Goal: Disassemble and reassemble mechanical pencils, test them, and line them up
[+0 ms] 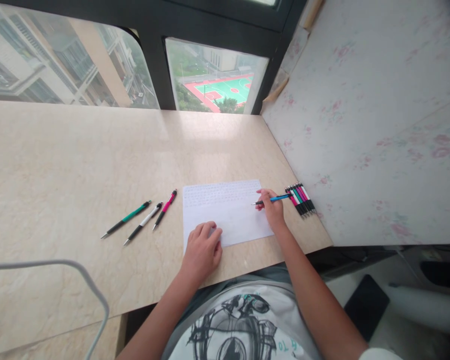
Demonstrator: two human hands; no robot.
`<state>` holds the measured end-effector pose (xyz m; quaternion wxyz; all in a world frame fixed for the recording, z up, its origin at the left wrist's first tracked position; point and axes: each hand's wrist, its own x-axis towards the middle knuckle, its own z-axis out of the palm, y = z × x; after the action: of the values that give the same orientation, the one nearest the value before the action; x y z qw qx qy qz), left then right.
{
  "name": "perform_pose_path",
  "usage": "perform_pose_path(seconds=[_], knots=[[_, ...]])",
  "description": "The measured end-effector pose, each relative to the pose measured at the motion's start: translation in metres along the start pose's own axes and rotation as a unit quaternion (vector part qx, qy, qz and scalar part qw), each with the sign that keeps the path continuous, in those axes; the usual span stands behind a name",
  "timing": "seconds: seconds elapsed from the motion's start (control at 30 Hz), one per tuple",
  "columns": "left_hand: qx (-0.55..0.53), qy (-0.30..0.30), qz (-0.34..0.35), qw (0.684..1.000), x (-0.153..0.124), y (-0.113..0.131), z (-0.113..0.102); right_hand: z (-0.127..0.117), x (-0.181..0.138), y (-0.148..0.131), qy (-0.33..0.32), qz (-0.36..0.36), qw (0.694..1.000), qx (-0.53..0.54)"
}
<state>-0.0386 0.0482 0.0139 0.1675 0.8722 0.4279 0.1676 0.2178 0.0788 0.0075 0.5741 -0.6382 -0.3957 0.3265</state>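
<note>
My right hand (273,207) grips a blue ballpoint pen (279,198) over the right side of a white sheet of paper (228,220). The pen's dark tip points left, close to the paper; whether it touches cannot be made out. Several lines of small handwriting fill the sheet's upper part. At the lower left of the sheet lies my left hand (202,250), its fingers loosely bent and resting on the paper, with no object visible in it.
Left of the paper lie a green pen (129,216), a white pen (144,222) and a pink pen (165,209). Several pens (300,200) lie in a row by the papered wall (378,125). A grey cable (78,270) arches at lower left. Windows (215,75) stand behind the stone-look counter (78,155).
</note>
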Motion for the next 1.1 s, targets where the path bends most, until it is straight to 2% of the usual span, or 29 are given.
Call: perform_pose_path(seconds=[0.1, 0.2, 0.47, 1.1], knots=[[0.003, -0.002, -0.002, 1.0, 0.001, 0.001, -0.001, 0.004, 0.011, 0.001, -0.041, -0.029, 0.997, -0.05], [0.01, -0.006, -0.005, 1.0, 0.002, 0.002, -0.001, 0.006, 0.019, 0.005, -0.051, -0.057, 0.991, -0.105], [0.015, -0.01, -0.02, 1.0, 0.002, 0.003, -0.001, 0.008, 0.021, 0.013, -0.013, -0.114, 0.965, -0.236], [-0.017, 0.006, -0.013, 1.0, 0.0, 0.0, -0.003, 0.01, 0.021, 0.013, -0.011, -0.111, 0.961, -0.253]])
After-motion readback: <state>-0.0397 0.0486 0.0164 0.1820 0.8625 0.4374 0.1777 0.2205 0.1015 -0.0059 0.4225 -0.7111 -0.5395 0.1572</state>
